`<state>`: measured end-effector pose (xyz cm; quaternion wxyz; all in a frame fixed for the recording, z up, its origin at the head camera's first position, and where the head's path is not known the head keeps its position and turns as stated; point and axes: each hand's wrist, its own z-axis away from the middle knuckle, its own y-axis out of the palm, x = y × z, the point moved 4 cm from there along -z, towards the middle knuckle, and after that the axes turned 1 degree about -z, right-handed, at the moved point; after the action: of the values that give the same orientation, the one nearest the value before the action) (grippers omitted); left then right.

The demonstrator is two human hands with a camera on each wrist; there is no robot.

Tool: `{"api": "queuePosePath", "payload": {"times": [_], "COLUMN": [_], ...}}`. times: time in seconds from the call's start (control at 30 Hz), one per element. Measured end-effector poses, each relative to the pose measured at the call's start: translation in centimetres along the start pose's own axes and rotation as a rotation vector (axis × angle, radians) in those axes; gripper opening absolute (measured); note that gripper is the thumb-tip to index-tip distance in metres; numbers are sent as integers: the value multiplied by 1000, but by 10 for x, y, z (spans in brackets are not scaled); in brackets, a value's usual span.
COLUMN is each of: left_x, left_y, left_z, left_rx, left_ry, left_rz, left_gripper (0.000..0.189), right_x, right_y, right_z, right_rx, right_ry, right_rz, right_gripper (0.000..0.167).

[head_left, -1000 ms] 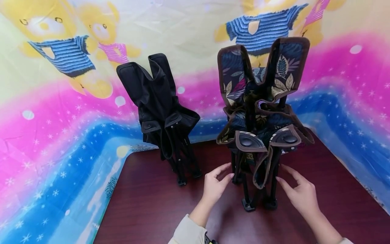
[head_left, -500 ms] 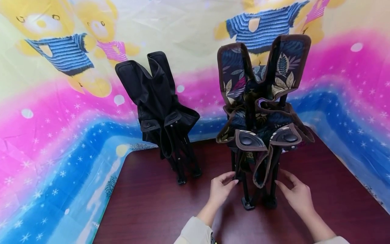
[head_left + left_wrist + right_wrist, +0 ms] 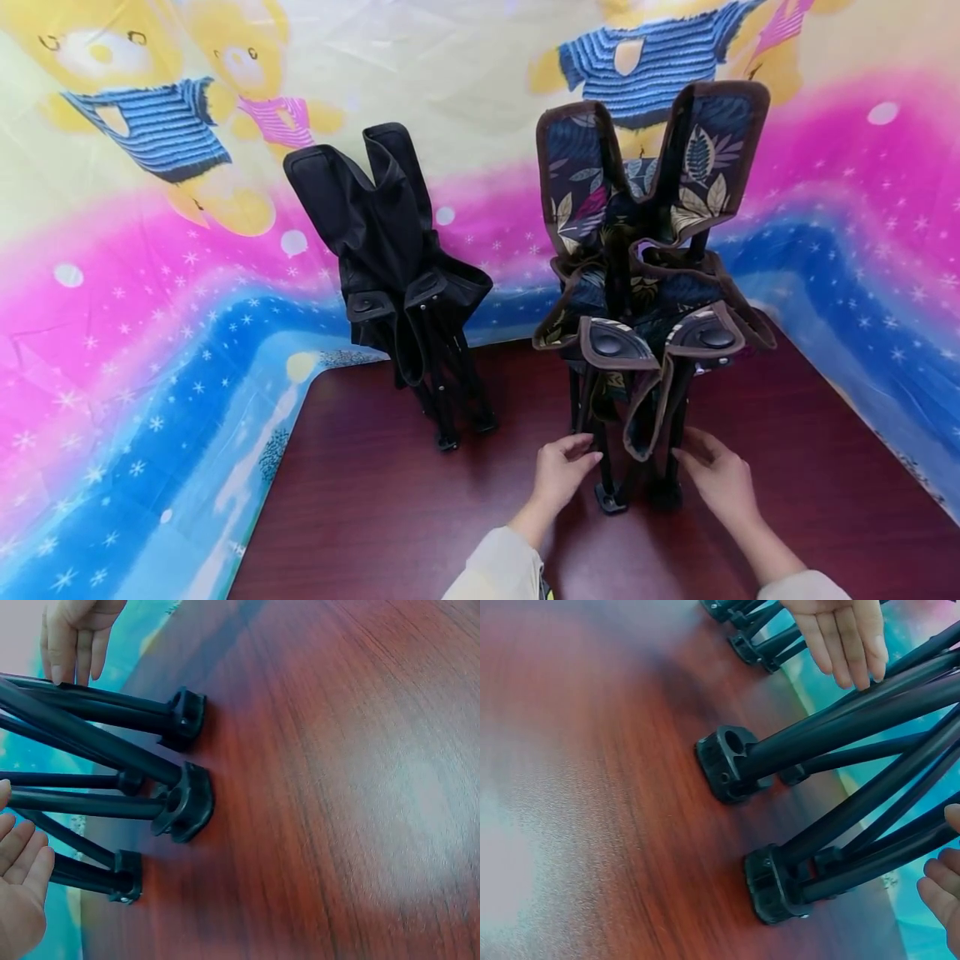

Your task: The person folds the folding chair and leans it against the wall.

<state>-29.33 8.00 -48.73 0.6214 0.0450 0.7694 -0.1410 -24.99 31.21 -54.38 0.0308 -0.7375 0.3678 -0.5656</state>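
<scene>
A folded camping chair (image 3: 637,225) in dark leaf-patterned fabric with brown edging stands upright on the table. Low beside its black legs (image 3: 604,450) is my left hand (image 3: 561,477), fingertips and thumb right at the tubing. My right hand (image 3: 722,482) flanks the legs from the other side, likewise close to them. In the left wrist view, the fingers of the left hand (image 3: 21,889) are extended, not wrapped round a tube. The right wrist view shows part of my right hand (image 3: 945,892) at the edge, its fingers loose by the legs.
A smaller folded black camping chair (image 3: 382,242) stands to the left, its black feet on the dark red wooden table (image 3: 360,517). Behind both hangs a cloth backdrop (image 3: 480,108) printed with bears, which also runs along the table's sides.
Both hands have moved lower along the patterned chair's legs and inward, the left one shifting right. Both chairs stand where they were.
</scene>
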Motion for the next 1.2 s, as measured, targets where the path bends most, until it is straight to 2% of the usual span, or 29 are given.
{"api": "queuePosePath", "payload": {"times": [0.03,0.13,0.27,0.33,0.37,0.5,0.6,0.73,0.77,0.93,1.07,1.2], "left_x": [5,17,19,18,18,20,20,18,17,15,14,12], "left_y": [3,10,16,18,18,20,21,22,22,22,22,21], "left_z": [-1,-5,-7,-7,-8,-11,-12,-12,-13,-14,-15,-15], "left_rx": [0,-5,-25,-42,-51,-94,-121,-153,-156,-151,-140,-135], "left_ry": [-7,-39,-36,-20,-14,-16,-14,25,34,54,57,60], "left_rz": [-5,-12,6,1,-8,-67,-98,-176,-192,-230,-261,-332], "left_gripper": [24,25,24,21,20,14,11,8,8,6,6,6], "right_x": [3,35,57,60,57,-9,-17,43,48,59,59,59], "right_y": [1,-5,-9,-10,-9,10,13,-3,-4,-5,-5,-3], "right_z": [0,5,6,6,4,-5,-6,-3,-3,-5,-5,-5], "right_rx": [-17,-1,-8,-17,-17,-64,-77,-38,-39,-17,-22,-18], "right_ry": [21,18,-20,-21,-14,-40,-62,-38,-41,-44,-45,-29], "right_rz": [49,57,59,78,81,146,139,87,95,171,177,170], "right_gripper": [38,37,28,24,23,21,20,16,14,10,10,9]}}
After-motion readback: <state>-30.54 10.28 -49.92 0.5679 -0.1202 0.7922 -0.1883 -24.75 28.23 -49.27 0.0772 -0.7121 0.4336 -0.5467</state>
